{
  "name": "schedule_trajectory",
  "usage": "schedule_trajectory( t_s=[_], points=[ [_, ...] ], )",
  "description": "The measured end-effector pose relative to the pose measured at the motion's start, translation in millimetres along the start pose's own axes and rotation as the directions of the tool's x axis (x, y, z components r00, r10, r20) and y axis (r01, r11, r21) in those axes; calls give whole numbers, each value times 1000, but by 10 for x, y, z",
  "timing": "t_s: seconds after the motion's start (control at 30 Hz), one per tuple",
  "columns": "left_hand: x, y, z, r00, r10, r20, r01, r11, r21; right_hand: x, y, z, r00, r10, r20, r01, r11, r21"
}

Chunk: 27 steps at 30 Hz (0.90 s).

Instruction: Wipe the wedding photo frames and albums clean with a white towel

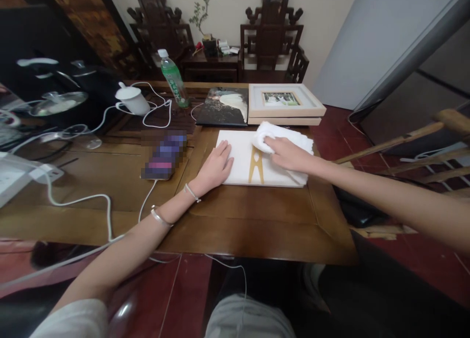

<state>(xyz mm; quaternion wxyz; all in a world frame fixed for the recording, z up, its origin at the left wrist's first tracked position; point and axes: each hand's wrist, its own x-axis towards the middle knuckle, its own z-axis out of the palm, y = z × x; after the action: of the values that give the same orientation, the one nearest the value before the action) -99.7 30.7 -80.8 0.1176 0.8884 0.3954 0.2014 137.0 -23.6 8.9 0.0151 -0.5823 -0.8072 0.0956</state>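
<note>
White rectangular panel, lying flat on the brown wooden table before the person. The left hand is open, palm down, its fingers extended across the panel's left side. The right hand is closed on a bunched white cloth over the panel's right part — some fingertips are hidden in the folds. The panel's long axis runs left to right, roughly along the table's near edge. On its face, a flat gold-coloured A-shaped piece lies crosswise to that axis — two legs toward the person, narrower end at the cloth's edge. Beyond the panel stand two stacked pale wooden frames, beside a dark picture.
</note>
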Motion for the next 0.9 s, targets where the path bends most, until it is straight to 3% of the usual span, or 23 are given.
schedule_trajectory(
  t_s=[0.13, 0.23, 0.4, 0.57, 0.73, 0.9],
  points=[
    [2, -16, 21, 1000, 0, -7, 0, 1000, -16, 261, -228, 101, 995, -78, 59, 83, 992, -93],
    [0, -26, 34, 1000, 1, -14, -2, 1000, -27, 235, -400, 219, 978, -179, 103, 194, 966, -171],
    [5, -24, 27, 1000, -12, 14, 12, 1000, -12, -170, -660, 360, 962, -236, 134, 259, 947, -189],
    [12, -23, 15, 1000, -12, 29, 12, 1000, 8, -567, -903, 313, 939, -254, 231, 290, 947, -137],
    [14, -41, 27, 1000, 8, 11, -8, 1000, 12, -562, -832, 242, 928, -297, 223, 328, 937, -119],
    [10, -52, 44, 1000, 26, -16, -26, 1000, -10, -175, -543, 196, 956, -249, 157, 264, 961, -86]
  ],
)
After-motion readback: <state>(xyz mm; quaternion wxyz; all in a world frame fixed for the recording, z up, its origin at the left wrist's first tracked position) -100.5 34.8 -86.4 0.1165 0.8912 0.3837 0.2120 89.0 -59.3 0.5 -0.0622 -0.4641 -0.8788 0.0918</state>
